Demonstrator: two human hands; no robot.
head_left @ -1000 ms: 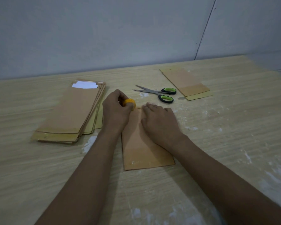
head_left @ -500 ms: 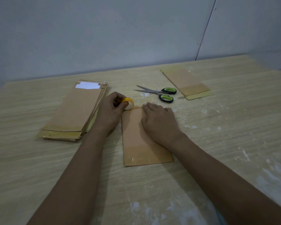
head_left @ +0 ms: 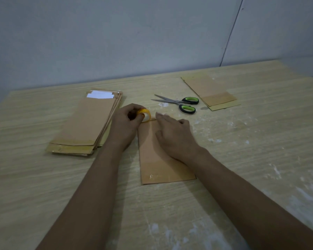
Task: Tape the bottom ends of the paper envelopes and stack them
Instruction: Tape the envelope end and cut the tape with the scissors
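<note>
1 paper envelope (head_left: 157,159) is laid flat at the table (head_left: 242,159) centre, pinned under the flat, extended fingers of the right hand (head_left: 173,136) so that its far end is kept steady for taping. 1 yellow tape roll (head_left: 145,114) is gripped at that far edge by the curled left hand (head_left: 126,125), apparently for a strip to be drawn, though the tape end cannot be made out. 1 stack of envelopes (head_left: 87,125) is kept at left, 1 pair of scissors (head_left: 181,102) within reach beyond, and 1 smaller envelope pile (head_left: 211,92) at far right.

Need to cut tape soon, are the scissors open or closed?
Open: the scissors lie flat with their blades spread apart.
</note>
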